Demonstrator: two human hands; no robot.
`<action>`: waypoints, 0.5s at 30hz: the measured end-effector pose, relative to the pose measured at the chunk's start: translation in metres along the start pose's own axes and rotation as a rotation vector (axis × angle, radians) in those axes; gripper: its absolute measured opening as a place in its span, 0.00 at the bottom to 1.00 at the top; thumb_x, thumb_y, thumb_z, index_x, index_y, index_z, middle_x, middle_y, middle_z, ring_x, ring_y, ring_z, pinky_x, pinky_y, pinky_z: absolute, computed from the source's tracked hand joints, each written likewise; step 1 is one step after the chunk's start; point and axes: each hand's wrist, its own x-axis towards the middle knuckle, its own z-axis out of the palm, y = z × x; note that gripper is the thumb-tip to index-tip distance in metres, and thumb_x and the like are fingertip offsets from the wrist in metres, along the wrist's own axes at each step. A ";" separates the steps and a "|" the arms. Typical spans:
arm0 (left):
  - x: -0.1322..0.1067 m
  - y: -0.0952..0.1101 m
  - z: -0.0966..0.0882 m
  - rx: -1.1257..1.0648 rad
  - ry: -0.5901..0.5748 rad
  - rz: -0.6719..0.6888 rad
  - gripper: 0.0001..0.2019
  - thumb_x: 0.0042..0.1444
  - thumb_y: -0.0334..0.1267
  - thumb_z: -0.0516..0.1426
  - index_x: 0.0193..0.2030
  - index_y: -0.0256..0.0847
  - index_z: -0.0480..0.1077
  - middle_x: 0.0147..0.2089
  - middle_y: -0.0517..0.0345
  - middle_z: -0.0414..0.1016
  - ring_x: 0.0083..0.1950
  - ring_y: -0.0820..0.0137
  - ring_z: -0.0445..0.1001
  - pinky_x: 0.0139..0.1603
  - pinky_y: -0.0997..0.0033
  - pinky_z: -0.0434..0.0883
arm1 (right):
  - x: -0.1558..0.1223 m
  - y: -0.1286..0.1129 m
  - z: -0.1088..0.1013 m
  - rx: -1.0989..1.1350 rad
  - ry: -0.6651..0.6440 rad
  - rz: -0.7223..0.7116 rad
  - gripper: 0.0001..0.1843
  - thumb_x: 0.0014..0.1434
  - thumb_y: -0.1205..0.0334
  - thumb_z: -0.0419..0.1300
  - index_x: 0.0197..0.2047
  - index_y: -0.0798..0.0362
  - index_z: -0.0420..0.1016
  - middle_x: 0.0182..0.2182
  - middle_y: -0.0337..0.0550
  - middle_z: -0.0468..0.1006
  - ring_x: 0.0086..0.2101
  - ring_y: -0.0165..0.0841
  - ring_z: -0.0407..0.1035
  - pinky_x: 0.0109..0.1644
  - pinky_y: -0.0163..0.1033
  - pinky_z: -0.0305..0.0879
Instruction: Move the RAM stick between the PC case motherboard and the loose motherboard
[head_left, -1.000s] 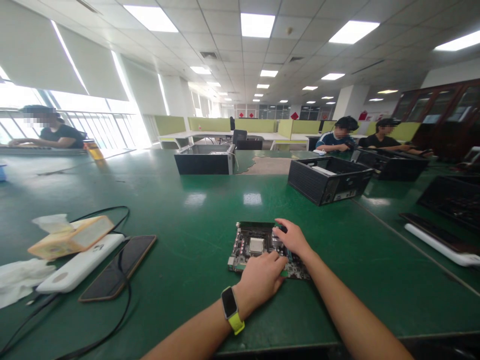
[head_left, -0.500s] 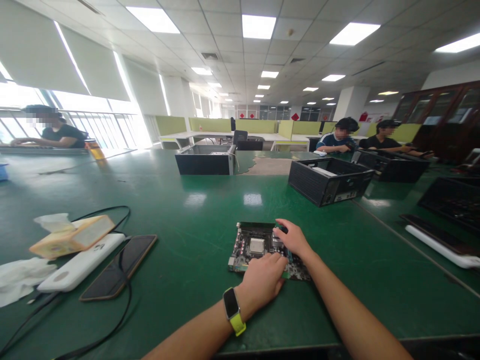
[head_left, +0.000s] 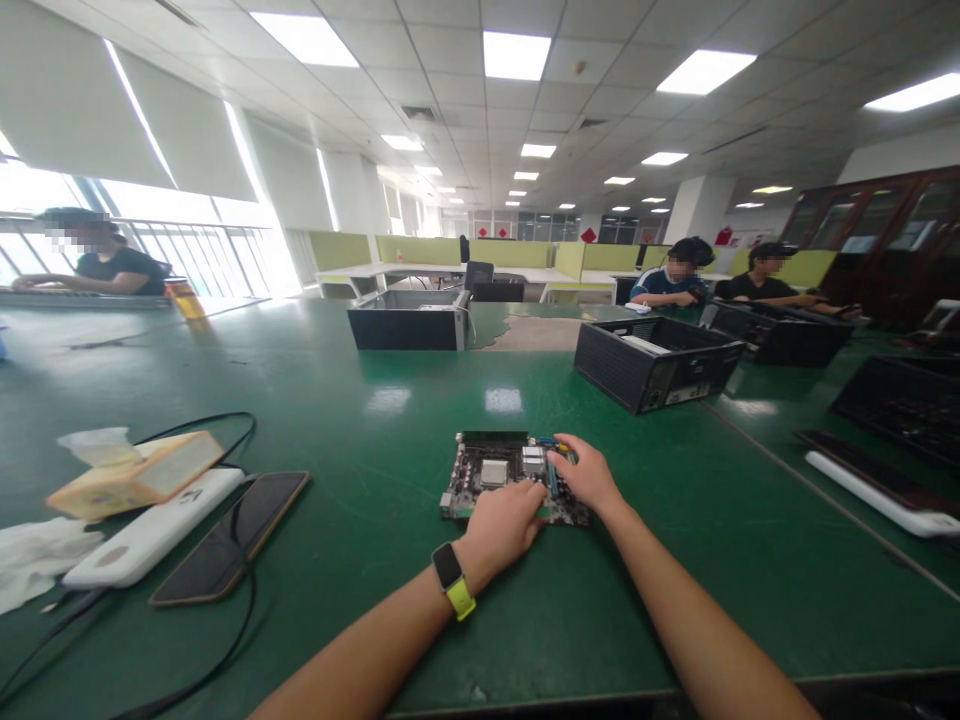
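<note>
Mobo on tbl, phone to L, PC cases behind

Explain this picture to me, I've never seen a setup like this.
There is no machine here: a person works with two bare hands, and a camera worn on their head looks forward and down at them. The left hand, with a watch on its wrist, reaches over the near edge of a circuit board. The right hand is at the board's right end; how firmly either grips it, I cannot tell. On the green table, to the left, lie a phone, a white device and a tissue pack. Farther back stand open computer cases.
</note>
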 end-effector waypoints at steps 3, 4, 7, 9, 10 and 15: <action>0.007 -0.020 -0.002 0.028 0.013 -0.054 0.09 0.58 0.42 0.51 0.44 0.45 0.61 0.44 0.56 0.71 0.45 0.64 0.71 0.40 0.69 0.68 | 0.000 0.000 0.000 0.005 -0.008 0.002 0.22 0.52 0.54 0.56 0.49 0.54 0.72 0.47 0.47 0.75 0.47 0.37 0.68 0.55 0.44 0.61; 0.010 -0.028 -0.003 0.042 0.017 -0.080 0.09 0.58 0.42 0.50 0.44 0.45 0.61 0.44 0.56 0.71 0.45 0.64 0.71 0.40 0.69 0.68 | 0.000 0.000 0.000 0.003 -0.009 0.003 0.22 0.52 0.54 0.56 0.49 0.54 0.71 0.47 0.47 0.74 0.48 0.37 0.67 0.55 0.44 0.61; 0.017 -0.051 -0.007 0.078 0.023 -0.184 0.10 0.58 0.43 0.50 0.46 0.46 0.62 0.46 0.56 0.71 0.46 0.64 0.71 0.40 0.69 0.67 | 0.000 0.001 0.001 -0.003 -0.015 0.008 0.23 0.53 0.53 0.56 0.50 0.53 0.71 0.48 0.47 0.74 0.49 0.38 0.66 0.55 0.45 0.60; 0.020 -0.069 -0.009 0.091 0.027 -0.250 0.11 0.58 0.43 0.50 0.47 0.47 0.63 0.47 0.55 0.72 0.47 0.64 0.71 0.40 0.69 0.67 | -0.001 0.002 0.000 -0.006 -0.023 0.012 0.23 0.53 0.52 0.55 0.50 0.53 0.71 0.49 0.47 0.73 0.49 0.38 0.66 0.56 0.45 0.59; 0.021 -0.078 -0.011 0.096 0.031 -0.276 0.11 0.58 0.43 0.50 0.47 0.47 0.63 0.48 0.55 0.72 0.47 0.63 0.71 0.40 0.69 0.66 | -0.001 0.002 0.000 -0.007 -0.029 0.013 0.23 0.53 0.52 0.55 0.50 0.53 0.71 0.49 0.47 0.73 0.49 0.38 0.66 0.56 0.45 0.59; 0.020 -0.127 -0.018 0.134 0.059 -0.398 0.12 0.58 0.41 0.49 0.48 0.47 0.65 0.49 0.53 0.72 0.48 0.61 0.71 0.38 0.68 0.66 | -0.001 0.003 -0.001 -0.015 -0.043 0.025 0.23 0.53 0.52 0.56 0.51 0.53 0.70 0.49 0.47 0.73 0.50 0.38 0.66 0.56 0.45 0.59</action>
